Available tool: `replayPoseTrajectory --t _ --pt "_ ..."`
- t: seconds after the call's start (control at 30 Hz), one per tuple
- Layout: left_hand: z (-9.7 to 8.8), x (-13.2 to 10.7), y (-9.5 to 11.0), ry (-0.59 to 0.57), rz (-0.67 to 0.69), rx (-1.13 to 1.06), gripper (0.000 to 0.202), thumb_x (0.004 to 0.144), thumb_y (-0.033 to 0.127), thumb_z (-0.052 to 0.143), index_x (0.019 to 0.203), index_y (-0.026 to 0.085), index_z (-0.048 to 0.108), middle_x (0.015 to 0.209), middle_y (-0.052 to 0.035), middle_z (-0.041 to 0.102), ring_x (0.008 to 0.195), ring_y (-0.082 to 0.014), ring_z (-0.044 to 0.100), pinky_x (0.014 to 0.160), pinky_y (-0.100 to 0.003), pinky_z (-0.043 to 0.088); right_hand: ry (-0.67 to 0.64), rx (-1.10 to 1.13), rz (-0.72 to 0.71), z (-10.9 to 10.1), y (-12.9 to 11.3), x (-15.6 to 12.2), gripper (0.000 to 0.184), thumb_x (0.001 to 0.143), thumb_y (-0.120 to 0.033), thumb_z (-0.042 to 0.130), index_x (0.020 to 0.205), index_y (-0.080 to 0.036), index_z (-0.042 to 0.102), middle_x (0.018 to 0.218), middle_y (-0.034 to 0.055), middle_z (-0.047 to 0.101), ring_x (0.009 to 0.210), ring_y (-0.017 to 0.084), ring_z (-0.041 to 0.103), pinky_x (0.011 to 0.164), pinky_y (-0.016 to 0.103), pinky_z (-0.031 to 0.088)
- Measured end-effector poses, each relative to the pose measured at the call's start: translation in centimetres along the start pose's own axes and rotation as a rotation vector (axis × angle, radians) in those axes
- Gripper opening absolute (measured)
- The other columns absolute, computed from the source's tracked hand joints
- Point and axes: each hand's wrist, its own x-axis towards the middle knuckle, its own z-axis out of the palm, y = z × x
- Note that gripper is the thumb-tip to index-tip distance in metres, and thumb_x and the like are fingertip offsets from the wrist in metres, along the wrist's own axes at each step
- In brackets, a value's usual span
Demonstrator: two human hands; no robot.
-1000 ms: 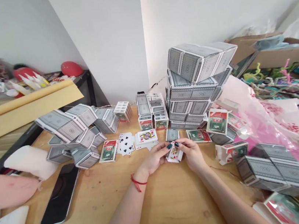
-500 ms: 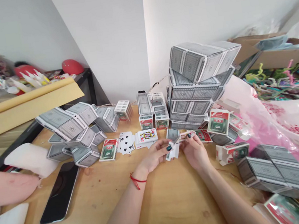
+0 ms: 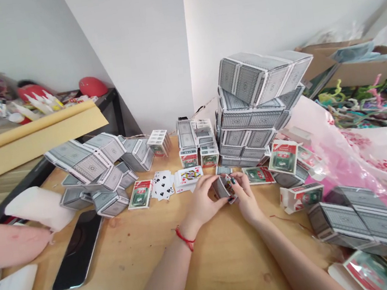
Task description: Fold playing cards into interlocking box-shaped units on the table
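Between both hands, just above the wooden table point(image 3: 210, 267), are playing cards point(image 3: 222, 187) with grey patterned backs, folded or bent. My left hand point(image 3: 204, 200), with a red string bracelet at the wrist, grips them from the left. From the right, my right hand point(image 3: 246, 197) holds the same cards, dark-nailed fingers over their edge. Beyond the left hand lies a stack of face-up cards point(image 3: 189, 176) with a queen on top. Fanned cards point(image 3: 163, 184) with a spade face lie beside it, then a red and green card box point(image 3: 140, 194). Some fingertips are hidden.
Tall blocks built from grey cards point(image 3: 247, 118) stand behind the right hand, with more card blocks point(image 3: 91, 164) at left. A black phone point(image 3: 78, 250) lies at left. Card boxes point(image 3: 283, 157) and pink plastic point(image 3: 367, 178) crowd the right side.
The cards in my hands have turned so their grey back shows. My left hand has shifted right and wraps the cards' left edge; the hands are closer together.
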Motion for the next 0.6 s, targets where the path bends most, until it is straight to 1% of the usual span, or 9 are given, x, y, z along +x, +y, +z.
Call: replayPoseTrajectory --t 0.07,0.13,0.23,0.37,0.5,0.6 --pt "0.04 -0.09 0.31 -0.031 0.034 0.100 0.049 0.066 0.024 0.065 0.112 0.022 0.049 0.115 -0.0076 0.049 0.110 -0.0218 0.045 0.094 -0.041 0.038 -0.053 0.029 0.021 -0.18 0.13 -0.04 0.027 0.079 -0.044 0.044 0.096 -0.023 0.047 0.098 0.0029 0.058 0.086 0.018 0.056 0.070 0.028 0.045" --pt "0.01 -0.11 0.48 -0.050 0.052 0.145 0.050 0.067 0.022 0.063 0.113 0.022 0.047 0.116 -0.0074 0.048 0.110 -0.0215 0.044 0.094 -0.041 0.038 -0.079 0.057 0.023 -0.26 0.19 -0.06 0.027 0.080 -0.042 0.042 0.097 -0.023 0.049 0.098 0.0027 0.057 0.088 0.018 0.054 0.074 0.030 0.044" --pt "-0.06 -0.12 0.54 -0.044 0.073 0.161 0.051 0.067 0.021 0.062 0.115 0.022 0.045 0.116 -0.0075 0.047 0.111 -0.0210 0.044 0.095 -0.040 0.038 -0.071 0.047 -0.004 -0.28 0.10 -0.08 0.024 0.079 -0.035 0.044 0.099 -0.024 0.051 0.104 0.0024 0.056 0.096 0.020 0.051 0.080 0.031 0.042" --pt "0.02 -0.18 0.55 -0.048 0.098 0.161 0.051 0.068 0.020 0.060 0.116 0.020 0.042 0.118 -0.0084 0.047 0.112 -0.0208 0.043 0.095 -0.039 0.038 -0.091 -0.023 -0.003 -0.48 -0.02 -0.04 0.032 0.079 -0.031 0.039 0.107 -0.023 0.053 0.113 0.0034 0.055 0.104 0.022 0.049 0.086 0.034 0.040" --pt "0.24 -0.28 0.64 -0.062 0.113 0.180 0.050 0.068 0.020 0.059 0.115 0.020 0.042 0.118 -0.0087 0.046 0.113 -0.0208 0.042 0.096 -0.039 0.037 -0.108 -0.109 -0.100 -0.72 0.04 -0.01 0.038 0.082 -0.031 0.034 0.113 -0.022 0.053 0.120 0.0036 0.051 0.114 0.022 0.042 0.097 0.037 0.030" --pt "0.40 -0.36 0.70 -0.059 0.122 0.187 0.050 0.067 0.020 0.060 0.115 0.020 0.043 0.117 -0.0086 0.046 0.112 -0.0211 0.042 0.096 -0.040 0.038 -0.131 -0.237 -0.178 -0.70 0.03 -0.10 0.040 0.083 -0.031 0.033 0.116 -0.023 0.052 0.123 0.0036 0.049 0.117 0.022 0.038 0.100 0.039 0.025"
